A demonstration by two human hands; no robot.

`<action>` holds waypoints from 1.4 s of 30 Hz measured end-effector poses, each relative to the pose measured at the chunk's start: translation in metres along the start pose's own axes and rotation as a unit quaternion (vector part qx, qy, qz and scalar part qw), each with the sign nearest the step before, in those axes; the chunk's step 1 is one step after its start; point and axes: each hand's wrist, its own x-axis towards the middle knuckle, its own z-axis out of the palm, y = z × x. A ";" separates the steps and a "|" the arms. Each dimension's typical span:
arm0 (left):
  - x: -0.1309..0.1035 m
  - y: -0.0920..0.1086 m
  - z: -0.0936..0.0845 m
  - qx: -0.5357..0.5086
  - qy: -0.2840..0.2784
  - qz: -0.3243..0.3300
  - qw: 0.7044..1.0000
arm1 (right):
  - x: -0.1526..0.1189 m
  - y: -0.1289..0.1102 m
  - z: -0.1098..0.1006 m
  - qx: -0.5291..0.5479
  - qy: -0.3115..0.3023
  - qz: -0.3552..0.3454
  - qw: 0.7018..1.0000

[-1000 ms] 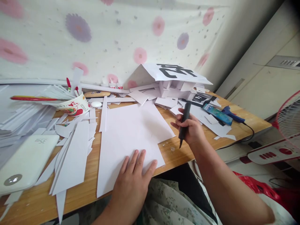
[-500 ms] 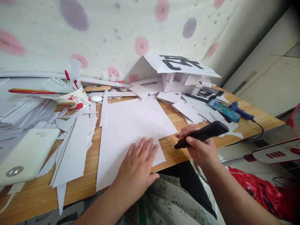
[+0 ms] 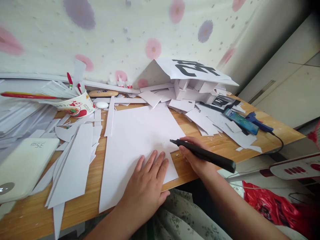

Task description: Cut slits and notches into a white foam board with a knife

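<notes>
A large white board sheet lies flat on the wooden table, with a corner notch cut out of its right side. My left hand rests on its near part, fingers spread, pressing it down. In my right hand is a black cutter, a thick handle narrowing to a slim tip. That tip points left and hovers at or just over the sheet near the notch; I cannot tell whether it touches. The blade itself is too small to make out.
Cut white strips and a white power bank lie left. Behind them stands a paper bowl of tools. A white board model under a printed sheet, a phone and a blue glue gun occupy the right.
My right hand has moved left and turned the cutter, bringing its tip from over the bare wood by the notch to the sheet. My left hand stays on the sheet.
</notes>
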 end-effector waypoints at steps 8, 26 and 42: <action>0.000 0.002 -0.001 -0.003 -0.007 -0.003 1.000 | 0.011 0.012 0.019 0.003 0.024 -0.023 0.999; 0.000 0.001 0.003 0.011 0.015 0.010 1.000 | 0.013 0.005 0.022 -0.032 -0.008 -0.018 0.999; 0.002 0.002 -0.002 -0.003 0.006 -0.002 1.000 | 0.004 0.000 0.022 -0.144 -0.005 -0.116 0.983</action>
